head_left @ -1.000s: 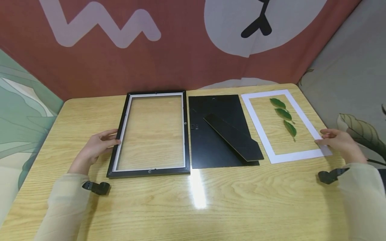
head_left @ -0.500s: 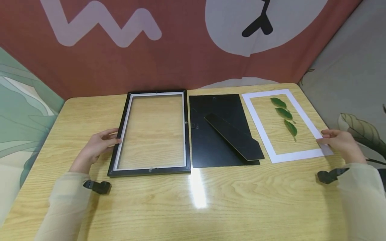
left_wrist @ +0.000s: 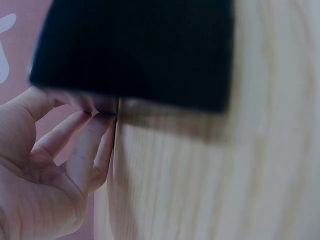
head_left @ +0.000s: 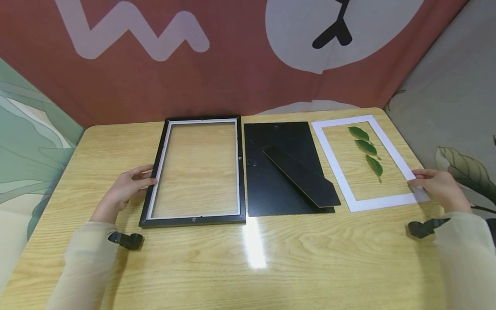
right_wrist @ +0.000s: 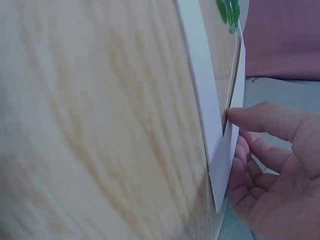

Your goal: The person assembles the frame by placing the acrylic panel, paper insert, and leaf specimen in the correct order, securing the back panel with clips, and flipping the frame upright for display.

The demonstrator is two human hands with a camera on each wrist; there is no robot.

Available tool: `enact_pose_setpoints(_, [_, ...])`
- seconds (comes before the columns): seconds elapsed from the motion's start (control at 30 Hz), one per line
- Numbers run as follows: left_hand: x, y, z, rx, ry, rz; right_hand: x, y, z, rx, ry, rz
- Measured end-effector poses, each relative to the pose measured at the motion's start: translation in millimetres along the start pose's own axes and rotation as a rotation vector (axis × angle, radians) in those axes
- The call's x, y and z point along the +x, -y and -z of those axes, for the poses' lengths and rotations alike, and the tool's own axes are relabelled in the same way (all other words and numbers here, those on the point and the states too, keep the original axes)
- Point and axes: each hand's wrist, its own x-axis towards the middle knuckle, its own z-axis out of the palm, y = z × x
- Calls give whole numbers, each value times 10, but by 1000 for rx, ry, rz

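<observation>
My left hand [head_left: 125, 187] grips the left edge of a black picture frame [head_left: 193, 222], thumb on its top face. The frame lies face down with a pale inner lip. In the left wrist view, the dark frame [left_wrist: 135, 50] hides the thumb tip. On the right, my right hand [head_left: 441, 186] pinches the right edge of a white picture mat [head_left: 381, 201], near its front corner. The right wrist view has the thumb on the inner edge of the mat [right_wrist: 205, 80] and fingers behind it. Several green leaves [head_left: 375, 165] appear inside the mat's opening.
Between frame and mat lies a black backing board [head_left: 263, 193] with a stand leg [head_left: 302, 176] angled across it, overhanging its front right corner. The wooden table [head_left: 329, 262] meets a red printed cloth [head_left: 232, 77] at the back.
Both hands stay at the frame and mat. The whole view shifts very slightly; the objects keep their places on the table.
</observation>
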Motion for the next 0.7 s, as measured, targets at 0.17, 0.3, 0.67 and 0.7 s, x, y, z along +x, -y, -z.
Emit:
enact_pose_setpoints(0.17, [3,3,0,11,0,-2,20,-9,3,-3,-15,-7])
enact_pose_setpoints(0.3, [-5,-3,0,13,0,1,70,-65,-2,-6,-22,-16])
enact_pose_setpoints(0.67, [2,17,-3,0,5,5,21,-53,3,1,-1,-3])
enact_pose_setpoints(0.7, [5,21,-3,0,4,3,18,-43,6,-8,1,4])
